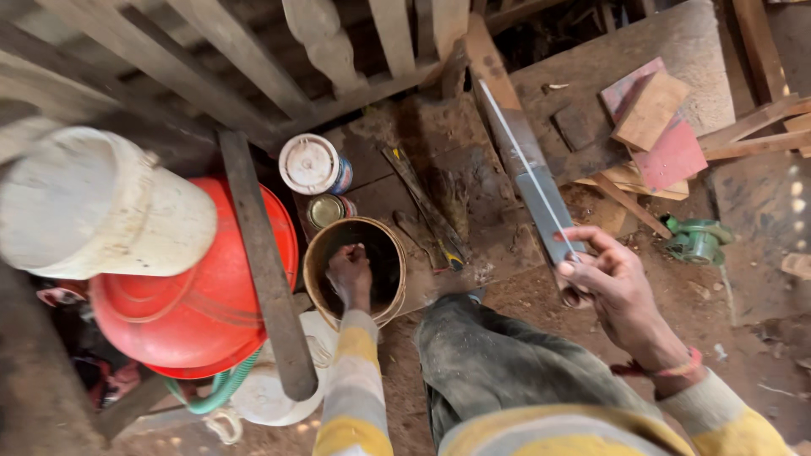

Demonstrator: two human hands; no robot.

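The left hand [350,272] is sunk in a brown bucket [314,262], fingers hidden — I cannot tell whether they are apart or together. The right hand [610,283] is clamped on a long metal blade [530,173] that points away. Beyond the left hand stand two tins [314,165]. The blade could slip — the hold is only at its near end.

a red basin [211,312] lies under a white bucket [93,207] and a dark plank [266,270]. two tins [314,165] sit beside it. wood offcuts [655,127] lie well apart at right, near a green tool [697,239].
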